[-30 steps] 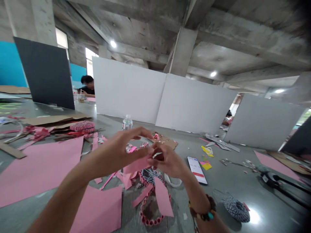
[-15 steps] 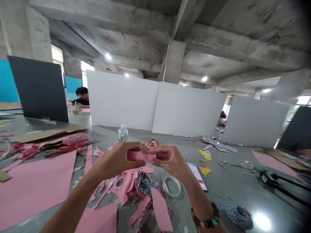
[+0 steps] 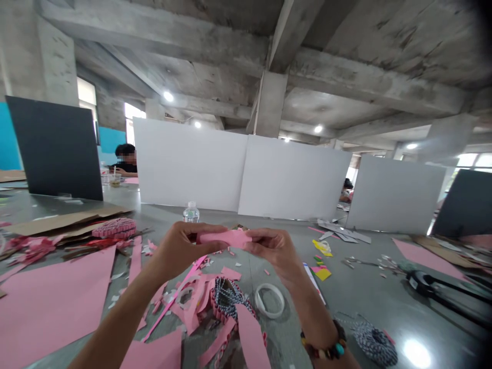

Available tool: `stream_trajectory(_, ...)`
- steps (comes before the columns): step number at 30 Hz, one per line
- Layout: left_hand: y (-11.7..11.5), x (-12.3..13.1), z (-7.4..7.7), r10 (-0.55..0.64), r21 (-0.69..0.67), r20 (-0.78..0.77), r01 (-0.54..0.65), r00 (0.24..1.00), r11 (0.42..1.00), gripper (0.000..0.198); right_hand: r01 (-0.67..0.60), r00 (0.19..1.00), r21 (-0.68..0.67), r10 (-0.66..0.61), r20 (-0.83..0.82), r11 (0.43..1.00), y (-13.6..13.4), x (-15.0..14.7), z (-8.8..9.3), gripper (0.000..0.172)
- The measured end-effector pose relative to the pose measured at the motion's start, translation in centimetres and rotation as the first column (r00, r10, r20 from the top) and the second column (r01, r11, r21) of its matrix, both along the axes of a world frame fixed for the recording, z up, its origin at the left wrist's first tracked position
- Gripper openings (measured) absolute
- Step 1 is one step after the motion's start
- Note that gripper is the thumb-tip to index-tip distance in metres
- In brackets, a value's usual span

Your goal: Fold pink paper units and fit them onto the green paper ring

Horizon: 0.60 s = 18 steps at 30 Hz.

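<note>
"What lay at our far left?"

"We had a large pink sheet [image 3: 57, 307] flat on the table [image 3: 357, 297], with a ruffled pink piece [image 3: 114, 228] behind it; next came our left hand [image 3: 188, 245], thumb and fingers pinching one end of the pink paper [image 3: 228, 238]; a clear bottle [image 3: 191, 212] stood beyond."

"And the pink paper itself?"

"We held it level above the table, between our hands; below sat a cord-woven piece [image 3: 226, 297] edged in pink; our right hand [image 3: 271, 246] pinched the other end."

"Farther right?"

"We saw a white ring [image 3: 270, 301] below that hand, then a yellow scrap [image 3: 323, 274]; last, a coil of black-and-white cord [image 3: 374, 343]."
</note>
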<state>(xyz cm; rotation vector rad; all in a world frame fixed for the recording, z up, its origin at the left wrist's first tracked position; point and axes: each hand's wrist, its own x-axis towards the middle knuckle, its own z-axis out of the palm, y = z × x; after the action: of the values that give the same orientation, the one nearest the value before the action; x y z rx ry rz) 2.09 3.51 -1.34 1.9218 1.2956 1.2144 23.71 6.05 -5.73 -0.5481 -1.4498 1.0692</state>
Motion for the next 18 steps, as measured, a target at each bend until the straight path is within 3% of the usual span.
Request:
stream_trajectory(10,0.5,-0.8,-0.8,0.041,0.113,-0.142,-0.025,0.989,0.993,0.036,0.137,0.952,0.124,-0.165,0.257,0.983,-1.4,-0.4,0.3,0.026)
stream_trajectory(18,0.8,-0.3,-1.3,0.069,0.288,-0.214,-0.005,0.974,0.958,0.027,0.24,0.917,0.232,-0.298,0.266,0.943,-1.8,-0.4,0.6,0.019)
